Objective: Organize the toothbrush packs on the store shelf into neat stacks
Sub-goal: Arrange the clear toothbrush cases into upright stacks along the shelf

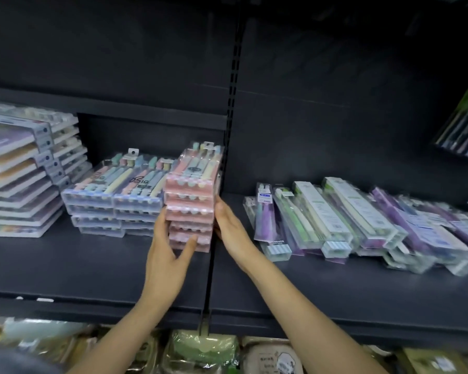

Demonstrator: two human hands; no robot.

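Note:
A tall stack of pink toothbrush packs [191, 201] stands on the dark shelf [92, 265] beside the upright divider. My left hand [168, 249] presses its left side with straight fingers, the thumb at the stack's lower front. My right hand [230, 228] lies flat against the stack's right side. To the left of the pink stack sit two lower stacks of clear packs with pastel brushes [114, 195]. To the right of the divider, long narrow toothbrush packs [335, 222] lie scattered and overlapping.
A leaning pile of flat purple and white packs [22, 179] fills the far left. A slotted upright post [233, 103] splits the two shelf bays. More brush packs hang at the upper right [465, 130]. Bagged goods [200, 349] fill the shelf below.

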